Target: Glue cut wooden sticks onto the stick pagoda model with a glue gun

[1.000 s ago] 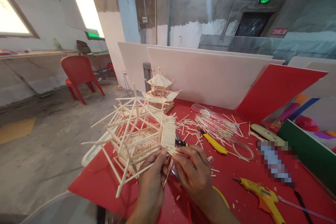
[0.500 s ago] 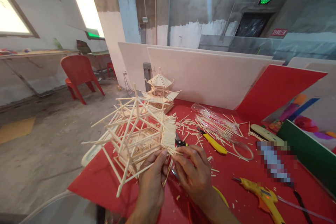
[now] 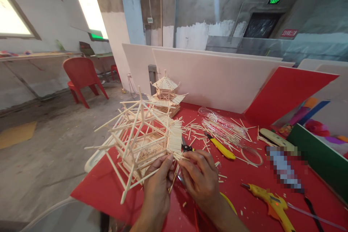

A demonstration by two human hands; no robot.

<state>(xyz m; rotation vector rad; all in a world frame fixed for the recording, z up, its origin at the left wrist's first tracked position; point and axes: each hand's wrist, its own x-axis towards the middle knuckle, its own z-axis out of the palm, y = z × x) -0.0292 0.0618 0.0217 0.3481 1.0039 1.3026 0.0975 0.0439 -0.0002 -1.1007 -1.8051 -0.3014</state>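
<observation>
A model pavilion point(image 3: 133, 141) built of thin wooden sticks stands on the red tabletop, its roof frame partly open and one roof side covered with close-set sticks point(image 3: 174, 136). My left hand point(image 3: 160, 175) is closed at the near right corner of the frame, thumb and fingers pinching a frame stick there. Across from it, my right hand point(image 3: 201, 174) pinches the end of a short wooden stick point(image 3: 181, 156) lying at that same corner. The fingertips of both hands are close together. Black-jawed pliers point(image 3: 186, 147) lie just behind my right hand, partly hidden by it.
A finished stick pagoda point(image 3: 165, 96) stands behind. Loose sticks and a plastic bag of sticks point(image 3: 223, 125) lie on the red table point(image 3: 231, 203), with a yellow-handled cutter point(image 3: 221, 148). A yellow glue gun point(image 3: 269, 201) rests at right. White boards point(image 3: 217, 79) border the back.
</observation>
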